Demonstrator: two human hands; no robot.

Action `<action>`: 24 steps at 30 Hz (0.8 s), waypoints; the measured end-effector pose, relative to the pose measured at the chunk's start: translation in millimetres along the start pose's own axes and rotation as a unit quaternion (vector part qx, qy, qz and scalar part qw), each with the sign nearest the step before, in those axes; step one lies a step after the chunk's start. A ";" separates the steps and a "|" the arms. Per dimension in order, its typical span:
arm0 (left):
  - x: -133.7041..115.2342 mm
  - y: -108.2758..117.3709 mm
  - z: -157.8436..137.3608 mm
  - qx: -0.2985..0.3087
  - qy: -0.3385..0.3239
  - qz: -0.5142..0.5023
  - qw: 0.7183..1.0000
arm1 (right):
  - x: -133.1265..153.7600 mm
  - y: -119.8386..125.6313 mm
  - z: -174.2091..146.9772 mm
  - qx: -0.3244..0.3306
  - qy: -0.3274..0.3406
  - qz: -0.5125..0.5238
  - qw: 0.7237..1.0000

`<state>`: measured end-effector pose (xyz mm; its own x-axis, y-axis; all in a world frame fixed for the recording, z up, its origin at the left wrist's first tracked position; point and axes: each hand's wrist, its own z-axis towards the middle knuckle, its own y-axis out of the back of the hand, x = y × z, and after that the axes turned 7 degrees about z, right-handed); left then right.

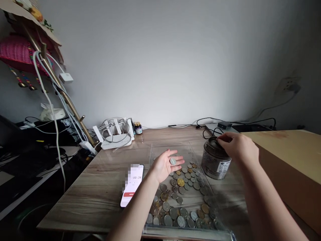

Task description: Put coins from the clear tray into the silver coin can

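Observation:
My left hand [164,165] is palm up with its fingers spread, and a silver coin [173,161] rests on the fingers. Beneath it, many silver and gold-coloured coins [173,213] lie scattered in a clear plastic tray [185,231]. On the right stands a grey metal tin [213,164] with a white label and a wire handle. My right hand [238,149] is at the tin's top, thumb and fingers pinched together against the lid. Whatever is between those fingertips is hidden.
A phone [131,187] showing a timer lies left of the tray. Behind it are a white router [117,140] with cables and a small dark bottle [138,128]. A large cardboard box [288,160] flanks the right side. Black cables [213,118] run along the wall.

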<state>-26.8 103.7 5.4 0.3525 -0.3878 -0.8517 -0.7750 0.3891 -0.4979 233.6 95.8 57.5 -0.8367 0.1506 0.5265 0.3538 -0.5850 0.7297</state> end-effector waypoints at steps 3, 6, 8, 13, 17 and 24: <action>0.5 1.5 0.8 0.006 0.008 -0.003 1.000 | 2.3 -3.9 -2.0 -0.016 0.029 -0.008 0.999; 0.8 1.8 0.7 0.005 0.011 -0.008 1.000 | 17.7 -8.1 -14.0 -0.120 0.108 0.025 0.987; 1.0 1.3 0.0 0.011 0.011 -0.017 1.000 | 31.4 -13.7 -25.3 -0.135 0.175 0.073 0.972; 0.0 -0.9 -1.9 0.041 -0.003 -0.057 0.998 | 61.3 -43.7 -56.2 0.138 0.337 0.144 0.920; -1.5 -3.9 -3.2 0.069 -0.005 -0.072 0.995 | 70.7 -63.3 -70.1 0.229 0.337 0.157 0.900; 3.9 -8.9 -12.0 0.034 -0.032 0.178 0.983 | 51.3 -32.8 -47.6 0.117 0.230 0.178 0.949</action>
<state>-24.8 88.7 8.5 0.0988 -0.1646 -0.9814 -0.8187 0.5472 -0.1742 159.2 84.7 39.8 -0.7218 -0.4196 0.5504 0.6864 -0.3320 0.6470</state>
